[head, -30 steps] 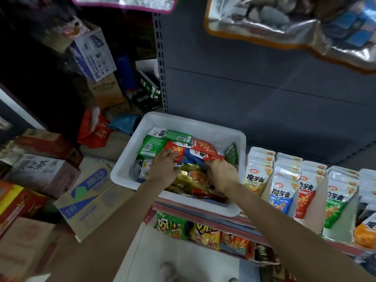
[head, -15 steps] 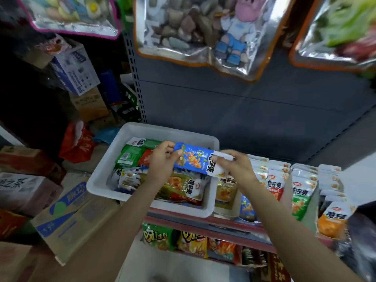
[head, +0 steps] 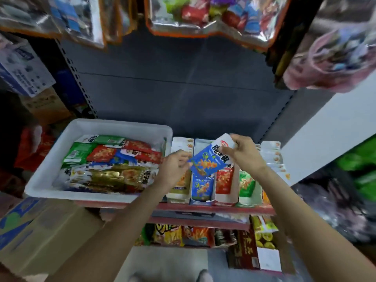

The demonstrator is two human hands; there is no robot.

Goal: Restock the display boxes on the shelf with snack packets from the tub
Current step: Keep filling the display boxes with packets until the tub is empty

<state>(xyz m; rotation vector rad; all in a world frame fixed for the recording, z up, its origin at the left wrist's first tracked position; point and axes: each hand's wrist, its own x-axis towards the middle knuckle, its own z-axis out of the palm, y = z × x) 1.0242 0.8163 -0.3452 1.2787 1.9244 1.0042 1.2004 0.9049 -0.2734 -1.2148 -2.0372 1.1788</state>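
Nearest, the lower shelf's bags [head: 173, 234] are blurred and partly hidden behind the forearms. Above them, the left hand [head: 176, 169] pinches the lower corner of a blue packet [head: 210, 159], and the right hand [head: 244, 152] grips its white top edge. The packet tilts, long axis running lower left to upper right, over the blue display box [head: 201, 188]. The white tub [head: 97, 159] beside it holds mixed packets. Hanging bags [head: 203, 15] overhead are smeared.

Tub [head: 67, 139] on shelf [head: 213, 208] left of display boxes [head: 203, 198], packet [head: 209, 159] above boxes, cartons [head: 40, 231] lower left
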